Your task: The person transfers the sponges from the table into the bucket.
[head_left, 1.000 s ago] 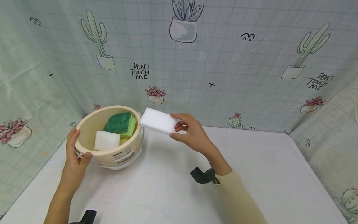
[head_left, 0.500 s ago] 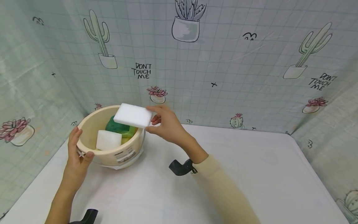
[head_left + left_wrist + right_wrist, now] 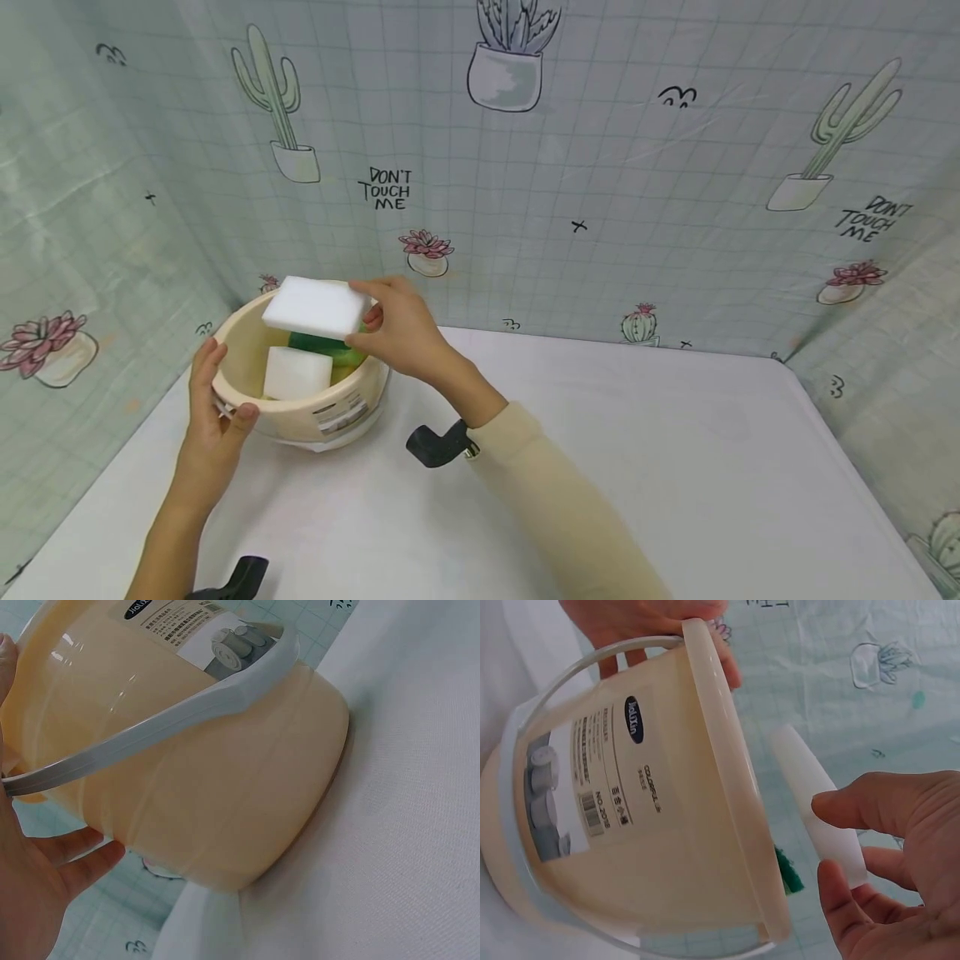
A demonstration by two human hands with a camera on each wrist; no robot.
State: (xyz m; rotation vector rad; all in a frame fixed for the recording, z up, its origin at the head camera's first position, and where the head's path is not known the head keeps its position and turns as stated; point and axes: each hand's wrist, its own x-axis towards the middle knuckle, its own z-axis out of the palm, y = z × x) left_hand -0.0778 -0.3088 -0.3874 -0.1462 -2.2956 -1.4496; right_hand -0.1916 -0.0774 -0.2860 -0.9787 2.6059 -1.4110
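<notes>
My right hand [image 3: 405,329] pinches one end of a white melamine sponge [image 3: 315,307] between thumb and fingers, holding it above the mouth of a cream bucket [image 3: 288,422]. Seen by the right wrist camera, the sponge stays apart from the rim. Inside the bucket lie another white sponge [image 3: 298,373] and a green scouring sponge [image 3: 322,345], partly covered by the held one. Something yellow shows beneath them. My left hand [image 3: 210,425] rests against the bucket's left side, fingers fairly straight along the outside and thumb near the rim.
A pale grey bucket handle [image 3: 187,712] hangs down around the outer wall, across a printed label [image 3: 607,787]. The bucket stands on the left of a white-covered table [image 3: 600,467]. Cactus-print cloth [image 3: 450,167] encloses the back and sides.
My right hand has carried the white sponge leftwards, from beside the bucket to over its mouth, hiding more of the green sponge. The left hand has kept its place on the bucket.
</notes>
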